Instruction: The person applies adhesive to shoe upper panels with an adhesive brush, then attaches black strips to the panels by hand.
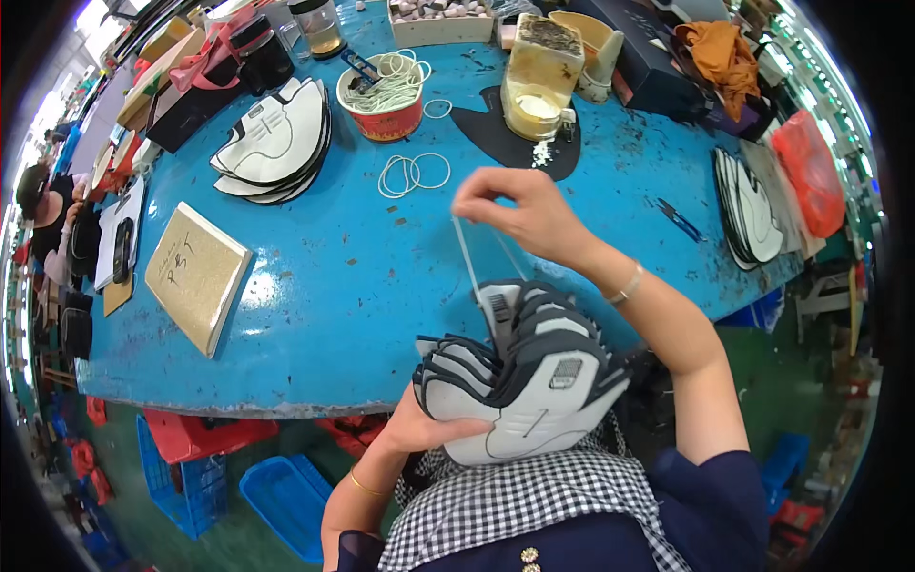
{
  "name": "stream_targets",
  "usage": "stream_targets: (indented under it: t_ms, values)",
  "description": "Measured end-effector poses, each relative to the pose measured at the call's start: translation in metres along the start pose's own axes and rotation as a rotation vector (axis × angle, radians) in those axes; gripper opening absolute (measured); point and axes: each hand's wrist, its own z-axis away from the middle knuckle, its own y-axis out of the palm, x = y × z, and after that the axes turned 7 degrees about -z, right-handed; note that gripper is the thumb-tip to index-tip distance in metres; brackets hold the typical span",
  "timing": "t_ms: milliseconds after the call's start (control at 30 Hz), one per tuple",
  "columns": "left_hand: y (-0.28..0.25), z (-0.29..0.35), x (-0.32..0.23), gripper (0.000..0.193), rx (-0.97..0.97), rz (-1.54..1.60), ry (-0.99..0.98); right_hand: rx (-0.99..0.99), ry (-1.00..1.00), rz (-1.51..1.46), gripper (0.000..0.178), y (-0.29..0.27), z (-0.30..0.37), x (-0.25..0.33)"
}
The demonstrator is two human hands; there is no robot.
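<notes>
Checkered apron (534, 505) is filling the foreground! Just beyond, at the worktop's (315, 324) near edge, the left hand (416, 424) is gripping a bundle of white-and-black cut pieces (538, 405), seemingly bracing it while the right hand (510, 205) is pinching a pale band (467, 253), holding it taut. Small dark printing is showing on the pieces; handwriting is marking the tan notebook (198, 281) towards the left edge.

A scuffed blue table (324, 324) above green floor (770, 381)
</notes>
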Motion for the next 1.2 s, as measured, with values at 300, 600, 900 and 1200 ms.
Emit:
stream_targets:
  t_ms: [300,600,900,1200]
  values:
    - [-0.029,0.008,-0.020,0.040,-0.200,-0.798,0.465,-0.300,0.142,-0.052,0.017,-0.015,-0.067,-0.073]
    - [-0.019,0.001,-0.017,0.045,-0.385,0.032,-0.135,-0.132,0.039,0.167,0.028,-0.040,-0.046,-0.044]
    - [-0.016,0.004,-0.009,0.052,-0.242,-0.049,-0.112,-0.042,0.511,-0.511,0.040,-0.063,0.161,-0.010]
    - [0.000,-0.001,-0.009,0.062,-0.422,0.124,-0.146,0.113,0.699,-0.395,0.040,-0.066,0.229,0.039]
